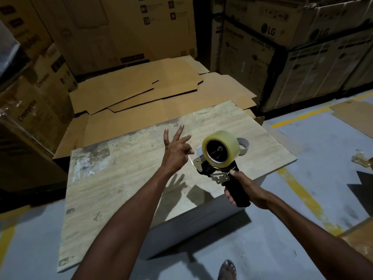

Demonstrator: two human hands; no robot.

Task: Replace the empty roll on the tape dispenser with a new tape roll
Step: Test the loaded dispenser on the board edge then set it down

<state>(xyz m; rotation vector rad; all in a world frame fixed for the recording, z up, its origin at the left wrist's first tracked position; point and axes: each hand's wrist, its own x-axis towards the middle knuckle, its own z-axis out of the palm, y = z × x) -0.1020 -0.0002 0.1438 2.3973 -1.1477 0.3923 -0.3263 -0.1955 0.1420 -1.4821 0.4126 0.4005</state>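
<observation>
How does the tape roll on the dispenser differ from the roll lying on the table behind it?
The clear tape roll is thick with glossy yellowish tape; the empty roll is a thin grey-white ring. The first sits mounted on the dispenser in the right hand; the second rests on the table. Both are round.

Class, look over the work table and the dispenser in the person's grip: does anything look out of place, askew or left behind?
One thing stands out: an empty roll lies loose on the table, just behind the tape dispenser. The new tape roll sits on the dispenser, held by the right hand. The left hand pinches something I cannot make out.
</observation>
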